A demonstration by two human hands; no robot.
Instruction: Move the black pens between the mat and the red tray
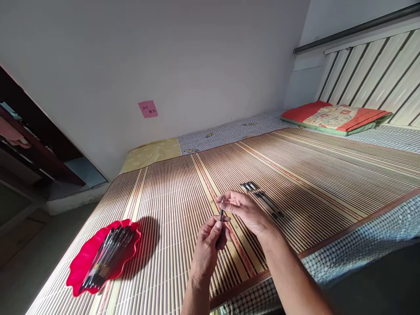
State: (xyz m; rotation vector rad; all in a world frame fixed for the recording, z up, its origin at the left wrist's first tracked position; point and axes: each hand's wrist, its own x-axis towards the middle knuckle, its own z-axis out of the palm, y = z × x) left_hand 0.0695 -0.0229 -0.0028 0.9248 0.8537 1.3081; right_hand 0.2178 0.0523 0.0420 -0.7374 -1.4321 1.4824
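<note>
Between my two hands, over the striped bamboo mat (177,201), is a dark pen (222,214) held nearly upright. My left hand (210,236) is closed around its lower part. The thumb and fingers of my right hand (241,210) pinch its top end, where a pale tip shows. Just beyond my right hand lie several capped pens (267,202) side by side on the mat, partly covered by that hand. To the left, a red wavy-edged plate (77,258) bears a pile of black pens (110,253).
The mat covers a bed whose checked sheet (370,247) hangs over the near edge. A folded red and floral quilt (337,117) rests at the far right by a slatted headboard (374,70). A pink note (148,109) is stuck to the wall.
</note>
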